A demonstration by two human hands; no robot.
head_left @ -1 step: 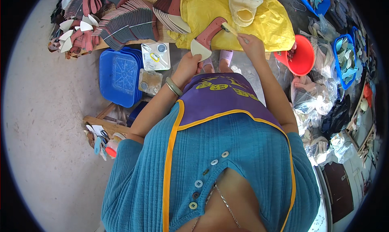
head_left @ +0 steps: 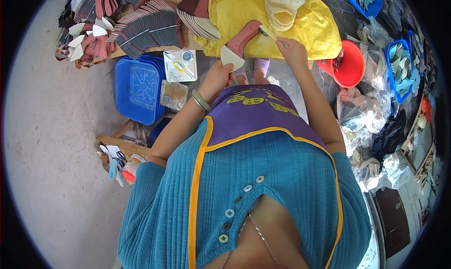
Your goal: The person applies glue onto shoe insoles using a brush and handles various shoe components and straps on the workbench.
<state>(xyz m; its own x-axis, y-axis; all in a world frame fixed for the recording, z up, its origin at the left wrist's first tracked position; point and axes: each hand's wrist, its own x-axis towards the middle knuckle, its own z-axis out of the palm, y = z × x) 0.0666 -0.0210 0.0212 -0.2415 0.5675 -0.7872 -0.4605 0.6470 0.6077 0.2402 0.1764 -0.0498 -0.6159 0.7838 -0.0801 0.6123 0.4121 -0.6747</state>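
My left hand (head_left: pixel 217 77) is closed on the white, wide end of a shoe insole board (head_left: pixel 243 39). The rest of the board is reddish brown and slants up to the right over a yellow sheet (head_left: pixel 312 29). Between the fingertips of my right hand (head_left: pixel 293 52) is a slim, pale-handled brush (head_left: pixel 271 33). Its darker tip lies by the narrow upper end of the board; whether they touch is hard to tell. A cloudy plastic jug (head_left: pixel 284 16) with a cut opening rests on the sheet just beyond the brush.
Stacked insole boards (head_left: pixel 148 27) cover the bench's left side. Nested blue basins (head_left: pixel 141 88) and a square tin (head_left: pixel 180 65) stand below. To the right are a red bucket (head_left: pixel 350 65), clear plastic bags (head_left: pixel 361 111) and a blue basket of cut pieces (head_left: pixel 400 72).
The brush has turned slightly in my right fingers, so its dark tip shows more. The insole board and my left hand have barely shifted.
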